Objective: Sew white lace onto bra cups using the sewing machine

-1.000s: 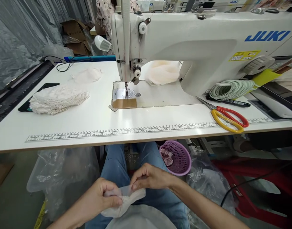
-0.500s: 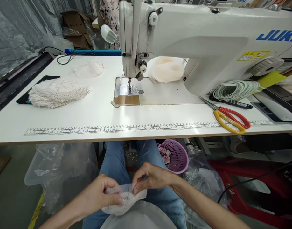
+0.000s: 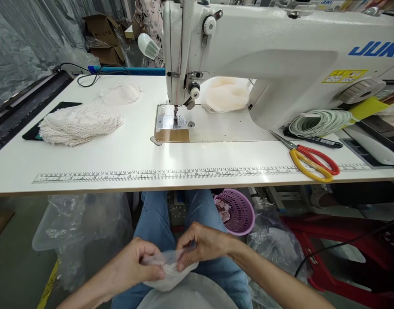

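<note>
Over my lap, a small piece of sheer white fabric with a lacy part is stretched between both hands. My left hand pinches its left side between thumb and fingers. On the other side, my right hand grips the upper right edge, thumb pressed against the fingers. Under the piece, a larger pale cloth or cover lies across my lap; its kind is unclear. A white sewing machine stands on the table beyond my hands, and no fabric lies under its needle.
A pile of white lace pieces lies on the table's left, thin fabric behind it. Scissors and a coiled pale cord rest at right. Below are a purple basket and plastic bags. Another person is behind the machine.
Both hands keep hold of the fabric; my right hand has moved slightly down and the piece's lower edge has shifted. The view has moved a little.
</note>
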Tool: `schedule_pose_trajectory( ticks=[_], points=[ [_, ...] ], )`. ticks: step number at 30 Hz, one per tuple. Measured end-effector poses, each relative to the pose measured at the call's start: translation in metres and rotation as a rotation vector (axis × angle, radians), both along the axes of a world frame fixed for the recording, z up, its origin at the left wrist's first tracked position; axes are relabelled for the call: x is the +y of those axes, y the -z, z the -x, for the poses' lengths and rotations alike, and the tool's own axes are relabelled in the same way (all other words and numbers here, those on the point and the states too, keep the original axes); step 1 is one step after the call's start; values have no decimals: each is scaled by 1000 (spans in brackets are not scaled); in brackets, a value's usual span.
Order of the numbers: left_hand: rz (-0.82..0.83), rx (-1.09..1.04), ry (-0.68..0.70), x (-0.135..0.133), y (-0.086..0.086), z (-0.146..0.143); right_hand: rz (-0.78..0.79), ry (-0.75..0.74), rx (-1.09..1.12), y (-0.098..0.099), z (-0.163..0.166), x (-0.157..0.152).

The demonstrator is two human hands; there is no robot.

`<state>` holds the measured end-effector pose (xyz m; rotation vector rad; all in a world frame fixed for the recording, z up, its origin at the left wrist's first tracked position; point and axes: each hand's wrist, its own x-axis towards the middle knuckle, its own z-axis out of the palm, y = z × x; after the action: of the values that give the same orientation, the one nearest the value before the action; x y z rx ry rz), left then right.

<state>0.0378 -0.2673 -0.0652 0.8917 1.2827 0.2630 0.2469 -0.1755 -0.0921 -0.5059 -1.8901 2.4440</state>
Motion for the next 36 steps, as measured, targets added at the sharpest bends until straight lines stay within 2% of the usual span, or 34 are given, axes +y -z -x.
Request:
schedule_pose_trajectory(
  ticks=[3,9,13,16,22,25,31,36],
  points=[
    [1,-26,-18,-1,-1,1,5,7,-3,-1,1,-1],
    [29,-151,-119,-6,-1,8,123,53,-12,-1,-5,-1],
    [4,-146,-94,-7,-2,9,166,66,-29,-1,-10,0],
    [-9,-132,-60,-8,-2,9,150,65,-21,-1,-12,0],
    [-33,-116,-86,-9,0,9,67,95,80,2,-14,-2],
    [-26,-145,-123,-11,2,9,106,82,84,3,-15,-3],
    [21,-234,-281,-12,2,2,190,106,19,9,-18,-4],
    [24,-292,-313,-13,4,-2,232,124,-7,12,-19,-4]
  ],
)
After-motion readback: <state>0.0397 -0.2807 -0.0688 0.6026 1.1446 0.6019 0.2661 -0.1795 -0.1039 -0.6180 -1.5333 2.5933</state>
